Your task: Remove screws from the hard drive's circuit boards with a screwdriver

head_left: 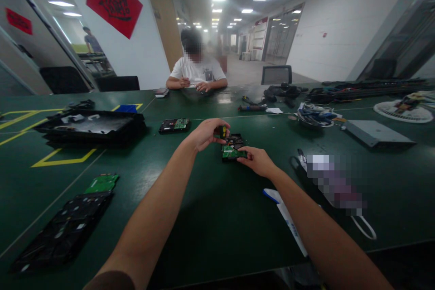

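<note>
Near the middle of the table, a black hard drive (pixel 234 141) with a green circuit board (pixel 231 151) lies in front of me. My left hand (pixel 210 135) is closed around the short black-and-yellow handle of a screwdriver (pixel 223 132), held upright over the drive's left side. The screwdriver's tip is too small to make out. With bent fingers, my right hand (pixel 255 159) grips the drive at its near right edge. Another hard drive (pixel 174 125) with a green board rests to the left of my left hand.
At left are black trays (pixel 91 124), stacked drive housings (pixel 64 226) and a green board (pixel 102 183). A blue-and-white tool (pixel 287 217) lies under my right forearm. Rightward are a partly blurred pouch (pixel 335 183), a grey metal box (pixel 377 133) and cables (pixel 314 113). A co-worker (pixel 197 70) sits opposite.
</note>
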Demonstrator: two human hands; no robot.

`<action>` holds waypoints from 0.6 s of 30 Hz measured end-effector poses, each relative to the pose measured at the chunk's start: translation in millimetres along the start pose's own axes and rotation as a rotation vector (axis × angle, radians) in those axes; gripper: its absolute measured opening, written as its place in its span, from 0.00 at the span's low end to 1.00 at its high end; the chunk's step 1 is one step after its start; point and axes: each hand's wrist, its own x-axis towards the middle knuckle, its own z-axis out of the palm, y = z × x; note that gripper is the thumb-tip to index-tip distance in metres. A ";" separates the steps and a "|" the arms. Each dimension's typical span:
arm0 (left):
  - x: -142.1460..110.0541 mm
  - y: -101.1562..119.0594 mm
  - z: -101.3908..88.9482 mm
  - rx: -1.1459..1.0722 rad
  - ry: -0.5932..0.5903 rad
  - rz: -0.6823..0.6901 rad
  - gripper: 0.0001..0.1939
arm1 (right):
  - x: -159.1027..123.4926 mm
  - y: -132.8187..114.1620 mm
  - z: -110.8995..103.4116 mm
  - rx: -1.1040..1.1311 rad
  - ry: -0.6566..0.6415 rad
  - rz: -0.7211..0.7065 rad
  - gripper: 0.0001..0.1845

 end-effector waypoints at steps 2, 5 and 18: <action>0.3 -0.6 0.3 -0.060 -0.019 -0.037 0.12 | 0.0 0.0 0.0 0.000 -0.003 0.000 0.23; 1.4 -1.5 -0.3 -0.069 -0.003 -0.022 0.10 | 0.1 0.0 0.2 0.001 -0.005 -0.001 0.23; -0.5 0.9 3.3 0.180 0.101 0.122 0.08 | 0.9 -3.1 0.3 -0.063 0.002 -0.013 0.21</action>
